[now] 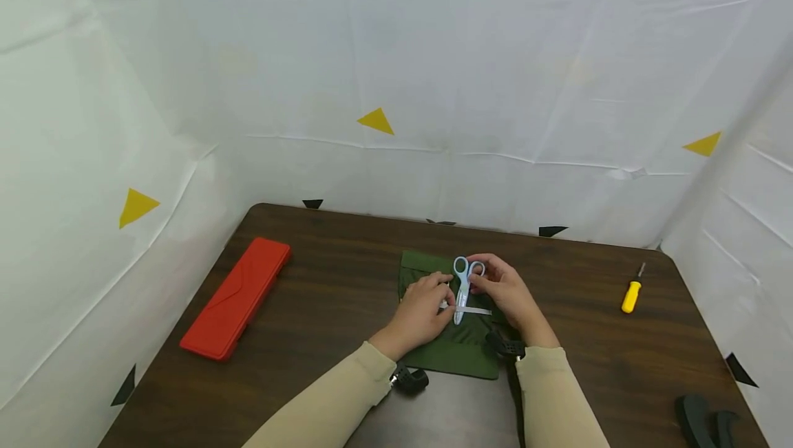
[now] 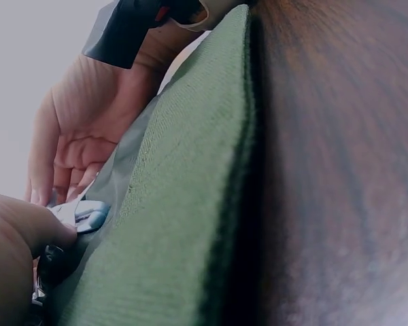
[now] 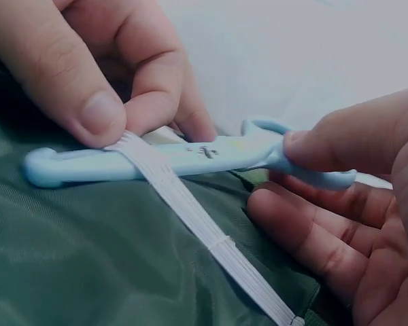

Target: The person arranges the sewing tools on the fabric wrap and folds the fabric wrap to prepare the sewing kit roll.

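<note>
- The light blue scissors (image 1: 462, 291) lie over the green cloth (image 1: 455, 358) at the middle of the desk (image 1: 347, 283), with their finger loops toward the desk's far edge.
- A white elastic band (image 1: 477, 310) crosses over the scissors' closed end.
- The left hand (image 1: 421, 307) pinches the band beside the scissors, thumb and forefinger nearly together.
- The right hand (image 1: 504, 291) holds the scissors by the loops, its thumb on top and its fingers bent beneath, parted only by the handle.
- A red case (image 1: 238, 296) lies along the desk's left edge.
- A yellow-handled screwdriver (image 1: 630, 296) lies near the far right corner, its shaft pointing to the far edge.
- A dark curved object (image 1: 695, 420) sits near the right edge, partly out of view.
</note>
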A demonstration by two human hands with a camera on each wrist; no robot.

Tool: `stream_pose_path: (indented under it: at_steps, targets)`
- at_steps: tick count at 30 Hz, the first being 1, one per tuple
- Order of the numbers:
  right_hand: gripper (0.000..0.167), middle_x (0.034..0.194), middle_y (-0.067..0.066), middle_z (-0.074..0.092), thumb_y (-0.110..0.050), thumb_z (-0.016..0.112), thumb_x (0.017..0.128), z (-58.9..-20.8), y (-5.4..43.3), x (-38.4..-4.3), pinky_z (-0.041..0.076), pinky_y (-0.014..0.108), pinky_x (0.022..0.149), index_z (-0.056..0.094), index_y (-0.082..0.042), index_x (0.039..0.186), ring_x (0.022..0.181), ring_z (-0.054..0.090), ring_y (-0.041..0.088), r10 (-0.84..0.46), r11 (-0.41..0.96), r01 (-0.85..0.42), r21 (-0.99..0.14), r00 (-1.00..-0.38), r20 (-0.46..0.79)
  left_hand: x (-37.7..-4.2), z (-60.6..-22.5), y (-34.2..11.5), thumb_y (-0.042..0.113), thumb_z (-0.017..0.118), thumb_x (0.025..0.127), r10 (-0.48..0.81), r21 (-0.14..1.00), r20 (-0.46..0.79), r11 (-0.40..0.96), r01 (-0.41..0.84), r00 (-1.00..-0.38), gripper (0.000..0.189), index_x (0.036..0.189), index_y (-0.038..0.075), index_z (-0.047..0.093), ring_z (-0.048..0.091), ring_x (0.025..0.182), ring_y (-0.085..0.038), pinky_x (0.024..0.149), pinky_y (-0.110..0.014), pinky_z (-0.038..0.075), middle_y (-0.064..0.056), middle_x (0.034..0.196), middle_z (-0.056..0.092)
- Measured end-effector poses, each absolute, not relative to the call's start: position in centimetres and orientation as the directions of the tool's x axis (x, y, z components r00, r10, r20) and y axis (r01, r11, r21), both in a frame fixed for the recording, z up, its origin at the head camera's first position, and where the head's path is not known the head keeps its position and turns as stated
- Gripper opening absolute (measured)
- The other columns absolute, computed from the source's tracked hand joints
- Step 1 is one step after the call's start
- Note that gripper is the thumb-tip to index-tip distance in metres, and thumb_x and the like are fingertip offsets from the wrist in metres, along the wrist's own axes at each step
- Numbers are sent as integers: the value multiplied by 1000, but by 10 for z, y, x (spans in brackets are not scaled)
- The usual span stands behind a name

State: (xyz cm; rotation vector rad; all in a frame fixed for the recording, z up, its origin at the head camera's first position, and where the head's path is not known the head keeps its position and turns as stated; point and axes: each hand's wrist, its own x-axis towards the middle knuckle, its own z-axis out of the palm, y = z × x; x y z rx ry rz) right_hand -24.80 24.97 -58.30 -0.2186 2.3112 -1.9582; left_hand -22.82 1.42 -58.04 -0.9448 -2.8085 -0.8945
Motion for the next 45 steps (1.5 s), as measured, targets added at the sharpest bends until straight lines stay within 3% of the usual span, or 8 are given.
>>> stream_pose_path:
  at_steps: [6, 14, 25, 28, 32, 34, 39, 45]
  targets:
    - [32, 130, 23, 66, -18, 69, 109, -587, 247, -248, 63, 26, 84, 68, -4, 138, 99, 65, 19, -190, 254, -53, -966, -982, 4, -227, -583, 12, 27, 71, 107, 530, 529, 220, 640, 557, -819, 7, 103, 22, 69, 55, 149, -32, 119, -58, 47, -9, 156, 60]
    - [25, 124, 21, 67, -6, 65, 108, -585, 248, -246, 63, 27, 82, 69, -7, 133, 98, 65, 25, -172, 284, -54, -957, -985, 5, -229, -584, 13, 28, 72, 106, 517, 593, 203, 611, 525, -832, 7, 105, 22, 69, 55, 146, -30, 118, -57, 46, -9, 157, 57]
    - [31, 128, 24, 68, -9, 71, 106, -583, 248, -245, 62, 29, 79, 68, -6, 136, 104, 64, 31, -198, 278, -77, -958, -980, 21, -239, -552, -6, 20, 64, 111, 478, 874, 140, 353, 335, -867, 15, 121, 10, 68, 59, 143, -32, 114, -55, 51, -11, 151, 62]
    - [31, 128, 24, 68, -8, 71, 106, -582, 248, -246, 62, 29, 78, 68, -5, 136, 104, 65, 30, -201, 273, -94, -957, -979, 39, -250, -545, -21, 21, 63, 112, 486, 856, 129, 386, 344, -864, 19, 126, 10, 70, 61, 140, -30, 115, -54, 51, -6, 147, 65]
    - [30, 128, 24, 69, -7, 71, 106, -582, 248, -247, 62, 29, 75, 69, -4, 135, 103, 65, 28, -179, 261, -110, -959, -982, 64, -264, -547, -43, 14, 58, 112, 503, 779, 75, 509, 366, -861, 25, 133, 13, 71, 64, 130, -28, 103, -49, 53, -3, 151, 65]
    - [29, 127, 25, 70, -8, 70, 107, -583, 248, -246, 62, 29, 73, 69, -3, 135, 101, 65, 27, -155, 250, -100, -963, -986, 63, -269, -551, -52, 7, 55, 111, 515, 742, 21, 566, 358, -857, 33, 139, 14, 69, 60, 140, -28, 109, -49, 52, -2, 156, 62]
    - [32, 126, 27, 69, -16, 65, 111, -584, 253, -242, 63, 30, 75, 65, 2, 138, 101, 68, 24, -144, 181, -73, -981, -988, 47, -274, -561, -64, 0, 54, 108, 573, 710, -69, 603, 363, -817, 46, 151, 15, 62, 31, 167, -32, 137, -53, 29, -6, 166, 54]
    - [42, 118, 15, 72, -16, 57, 115, -586, 273, -238, 66, 30, 77, 51, 15, 141, 103, 75, 19, -54, -204, -137, -969, -987, 151, -279, -567, -70, 6, 57, 112, 644, 705, -56, 567, 426, -763, 38, 149, 11, 63, 22, 170, -32, 140, -54, 17, -4, 174, 43]
